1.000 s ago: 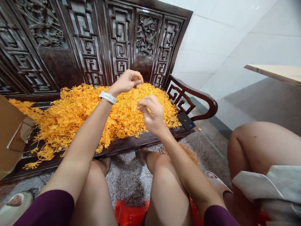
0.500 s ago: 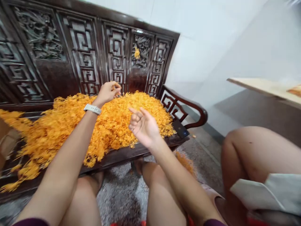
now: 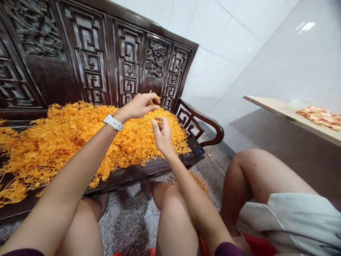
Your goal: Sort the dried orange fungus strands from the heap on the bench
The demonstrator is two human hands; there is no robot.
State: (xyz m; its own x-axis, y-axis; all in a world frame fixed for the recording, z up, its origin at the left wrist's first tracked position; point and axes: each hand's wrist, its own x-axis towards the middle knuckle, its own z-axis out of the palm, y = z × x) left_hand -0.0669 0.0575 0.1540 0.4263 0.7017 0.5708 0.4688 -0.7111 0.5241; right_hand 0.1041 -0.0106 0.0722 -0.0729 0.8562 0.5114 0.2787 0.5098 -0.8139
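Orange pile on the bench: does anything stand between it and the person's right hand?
Nothing visible does. The right hand is in front of the orange pile, with no object in between. The phone lies off to the right, near the armrest.

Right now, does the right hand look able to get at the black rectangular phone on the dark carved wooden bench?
Probably yes: the right hand hovers near the orange stringy pile, and nothing visible covers the black phone beside the bench's curved armrest.

Two bare hands [image 3: 138, 106] [image 3: 163, 138], one white wristband [image 3: 113, 122], one black rectangular phone [image 3: 195, 147], one carved dark-wood worktop [image 3: 153, 168], one stringy orange heap [image 3: 130, 145] atop.
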